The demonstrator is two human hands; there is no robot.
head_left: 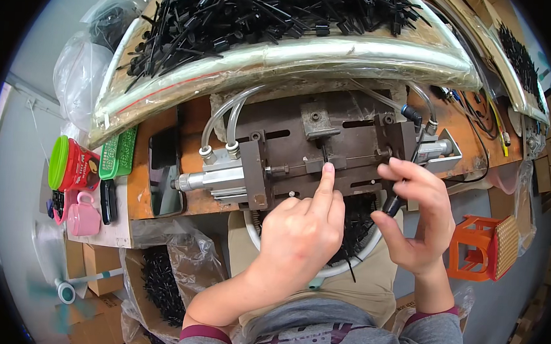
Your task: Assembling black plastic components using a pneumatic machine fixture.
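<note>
My left hand (303, 236) reaches over the machine's front with its index finger stretched out and the other fingers curled. That fingertip rests at a small dark block (316, 166) in the middle of the metal fixture (272, 119), where a thin black rod (325, 152) stands under a clamp (315, 119). In my right hand (420, 211), a short black cylindrical plastic piece (392, 206) is pinched between thumb and fingers, just right of the fixture's front. A silver air cylinder (216, 181) is mounted on the fixture's left and another (435, 149) on its right.
Behind the fixture, a plastic-wrapped tray (281, 54) is heaped with black plastic pieces (265, 12). Clear air hoses (219, 113) arch over the fixture. A phone (163, 166), green basket (119, 151) and pink cup (84, 217) lie left. A white-rimmed container (361, 254) sits on my lap; an orange stool (471, 247) stands right.
</note>
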